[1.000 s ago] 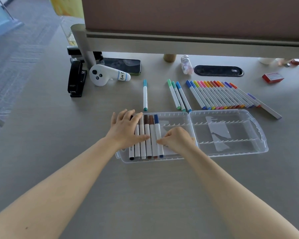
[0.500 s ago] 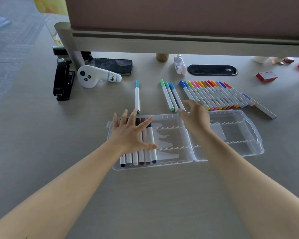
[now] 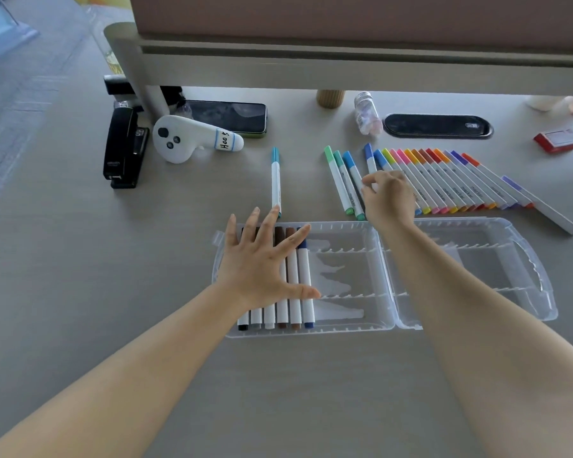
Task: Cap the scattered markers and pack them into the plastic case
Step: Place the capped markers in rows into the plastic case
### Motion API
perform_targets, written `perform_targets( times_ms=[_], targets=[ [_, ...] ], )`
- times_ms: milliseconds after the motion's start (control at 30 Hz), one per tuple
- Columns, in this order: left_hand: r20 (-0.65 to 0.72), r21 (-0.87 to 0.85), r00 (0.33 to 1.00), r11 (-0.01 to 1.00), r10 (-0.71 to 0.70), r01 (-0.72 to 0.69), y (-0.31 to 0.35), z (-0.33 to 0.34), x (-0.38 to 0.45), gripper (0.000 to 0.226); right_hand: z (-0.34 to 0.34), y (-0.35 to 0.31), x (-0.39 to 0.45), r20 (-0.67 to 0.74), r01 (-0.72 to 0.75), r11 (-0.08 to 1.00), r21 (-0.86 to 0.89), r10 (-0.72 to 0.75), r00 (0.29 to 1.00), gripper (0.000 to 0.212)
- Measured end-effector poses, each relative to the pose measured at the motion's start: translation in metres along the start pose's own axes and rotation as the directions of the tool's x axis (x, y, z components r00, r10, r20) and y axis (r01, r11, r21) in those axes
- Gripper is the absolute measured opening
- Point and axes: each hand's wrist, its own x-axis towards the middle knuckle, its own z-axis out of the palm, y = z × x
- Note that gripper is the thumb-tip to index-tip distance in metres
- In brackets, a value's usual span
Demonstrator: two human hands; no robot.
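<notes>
Head view, the only 1 there is: my right hand [image 3: 389, 198] has left the clear plastic hinged case [image 3: 386, 320], where 1 second ago it was curled against the packed pens, and is now up at the row of capped colour markers [image 3: 450, 181] lying on the grey desk [image 3: 80, 259] beyond the case. Its fingers are bent and closing on the dark-blue-capped marker [image 3: 369, 158] at the near end of that row; that pen is already skewed out of line with its neighbours, so I judge I have just pinched it, though the contact itself is partly hidden by my knuckles.

My left hand [image 3: 265, 262] has stayed put, flat with fingers spread, pressing on the 6 markers already in the case [image 3: 291, 292] in the left half. The right half holds no pens.

3 green and blue markers [image 3: 343, 181] lie just left of my right hand, and 1 teal-capped marker [image 3: 276, 180] lies alone, its near end just beyond the case rim.

So packing has moved on to the next pen, and most of the set is not yet in. Every marker I can see looks capped.
</notes>
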Motion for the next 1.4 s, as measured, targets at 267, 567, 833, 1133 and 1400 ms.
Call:
perform_targets(
  times_ms=[267,567,833,1133,1400],
  targets=[
    [-0.015,-0.001,1.000,1.000,0.006,-0.006,0.000,0.000,-0.001,0.097,-0.004,-0.002,0.004,0.072,-0.139,0.970,0.198,0.127,0.989,0.038],
    [-0.028,-0.021,1.000,1.000,0.002,-0.003,0.002,-0.002,-0.003,0.094,-0.036,-0.023,-0.013,0.186,-0.262,0.753,0.604,0.187,0.965,0.040],
    [-0.047,-0.035,0.999,0.999,0.011,-0.013,0.001,-0.004,-0.010,0.099,-0.053,-0.030,-0.069,0.656,-0.470,0.727,0.500,0.037,0.754,0.003],
    [-0.083,-0.119,0.995,0.992,-0.052,0.042,-0.018,-0.005,-0.032,0.115,-0.027,-0.030,-0.094,0.732,-0.308,0.932,0.190,0.075,0.678,0.018],
    [-0.095,-0.176,0.995,0.984,-0.042,0.025,-0.014,-0.007,-0.033,0.109,-0.016,-0.028,-0.096,0.605,-0.143,0.980,0.142,0.028,0.796,0.021]
  ],
)
